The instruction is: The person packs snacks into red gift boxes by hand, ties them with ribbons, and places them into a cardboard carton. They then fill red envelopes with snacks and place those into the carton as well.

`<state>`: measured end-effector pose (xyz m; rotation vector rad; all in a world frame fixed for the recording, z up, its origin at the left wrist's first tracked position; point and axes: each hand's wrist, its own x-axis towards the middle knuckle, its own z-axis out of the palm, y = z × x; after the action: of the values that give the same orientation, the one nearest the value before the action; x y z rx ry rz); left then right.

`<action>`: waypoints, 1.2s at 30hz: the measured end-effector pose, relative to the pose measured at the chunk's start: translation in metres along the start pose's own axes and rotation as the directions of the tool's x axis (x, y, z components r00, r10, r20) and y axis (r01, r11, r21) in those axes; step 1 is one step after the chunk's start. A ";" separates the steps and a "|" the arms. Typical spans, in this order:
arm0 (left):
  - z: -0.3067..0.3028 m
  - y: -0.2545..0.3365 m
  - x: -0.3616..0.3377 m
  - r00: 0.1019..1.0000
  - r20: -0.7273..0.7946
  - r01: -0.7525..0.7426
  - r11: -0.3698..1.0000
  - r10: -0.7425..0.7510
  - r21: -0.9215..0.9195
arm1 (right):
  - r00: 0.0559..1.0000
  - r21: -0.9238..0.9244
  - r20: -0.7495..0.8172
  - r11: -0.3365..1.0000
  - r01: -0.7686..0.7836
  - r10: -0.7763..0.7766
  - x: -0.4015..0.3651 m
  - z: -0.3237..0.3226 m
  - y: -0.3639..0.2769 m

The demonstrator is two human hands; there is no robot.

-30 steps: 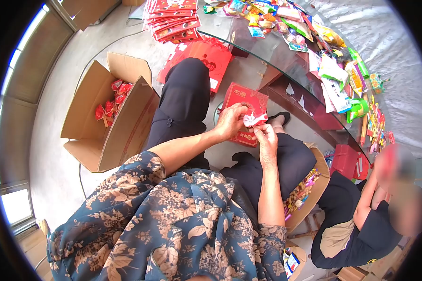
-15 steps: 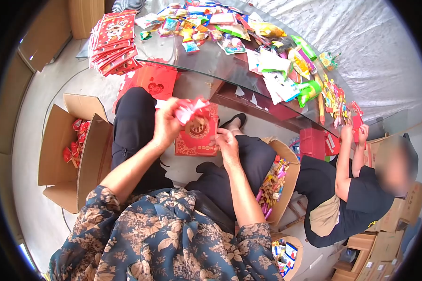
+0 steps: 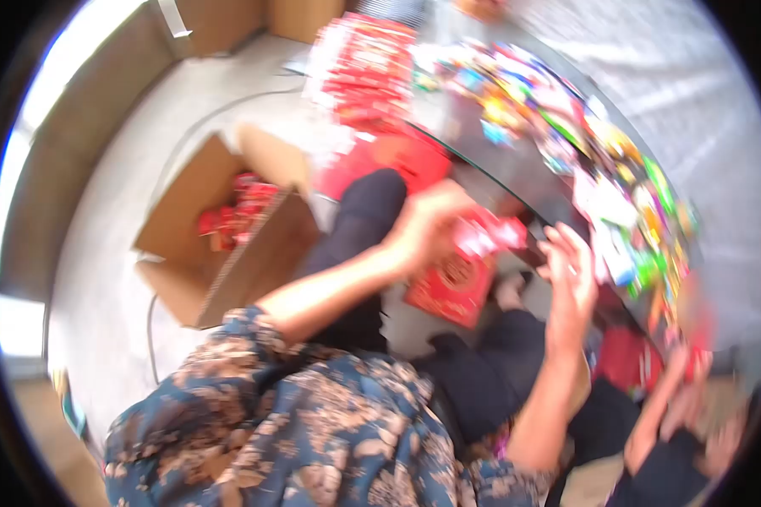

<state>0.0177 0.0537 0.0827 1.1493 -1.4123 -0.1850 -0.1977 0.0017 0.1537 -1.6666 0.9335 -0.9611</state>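
Note:
My left hand (image 3: 435,221) is closed at the top of a red gift box (image 3: 453,289), beside its pink-and-white ribbon bow (image 3: 492,235). A round gold print shows on the front of this box, which hangs tilted above my lap. To the right of the bow, my right hand (image 3: 571,266) is raised with its fingers loosely apart. Nothing shows in it, and it appears clear of the box. Motion blur hides the finer detail of both hands.
At left on the floor, an open cardboard box (image 3: 196,291) contains red packets. The glass table (image 3: 516,182) bears many snack packets (image 3: 558,110) and stacked red bags (image 3: 368,72). More red packaging (image 3: 397,160) lies by my knee. A co-worker's arms (image 3: 659,406) are at lower right.
My view has swung left, shifting the scene rightward and blurring it. My right hand has come away from the red gift box's side and opened, while my left hand keeps its hold.

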 end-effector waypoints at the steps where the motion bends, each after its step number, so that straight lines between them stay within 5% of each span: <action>1: -0.004 0.003 -0.003 0.999 0.045 -0.019 0.998 0.017 0.057 | 0.997 -0.011 0.071 1.000 0.011 -0.010 0.002 0.011 -0.009; 4: 0.001 0.003 -0.016 0.986 0.164 -0.029 0.998 0.018 0.062 | 0.956 -0.150 0.295 0.987 0.048 -0.002 0.014 0.023 -0.008; 10: -0.007 0.017 -0.018 0.986 0.156 0.051 0.998 -0.058 0.046 | 0.912 -0.235 0.409 0.968 0.084 0.021 0.030 0.026 0.015; 15: -0.014 0.019 -0.014 0.987 0.111 -0.125 0.990 0.117 0.070 | 0.908 -0.324 0.333 0.874 0.363 -0.254 0.010 0.062 -0.030; 18: -0.011 0.015 -0.015 0.980 0.198 -0.002 0.993 -0.022 0.122 | 0.930 -0.355 0.262 0.871 0.340 -0.257 0.002 0.059 -0.040; 24: 0.006 0.028 -0.010 0.983 0.178 0.026 0.996 -0.040 0.080 | 0.964 -0.285 0.224 0.936 0.205 -0.143 -0.009 0.027 -0.021; 32: 0.020 0.039 -0.010 0.962 0.270 0.021 0.999 -0.032 0.045 | 0.931 -0.424 0.077 0.834 0.354 -0.356 -0.027 0.016 -0.010; 36: 0.000 0.040 0.003 0.971 0.232 0.049 0.999 -0.051 0.013 | 0.985 -0.135 -0.024 0.977 0.164 -0.168 -0.036 -0.005 0.007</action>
<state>-0.0017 0.0711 0.1130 1.1995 -1.5909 -0.3605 -0.2177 0.0308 0.1419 -1.8684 0.9091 -1.0626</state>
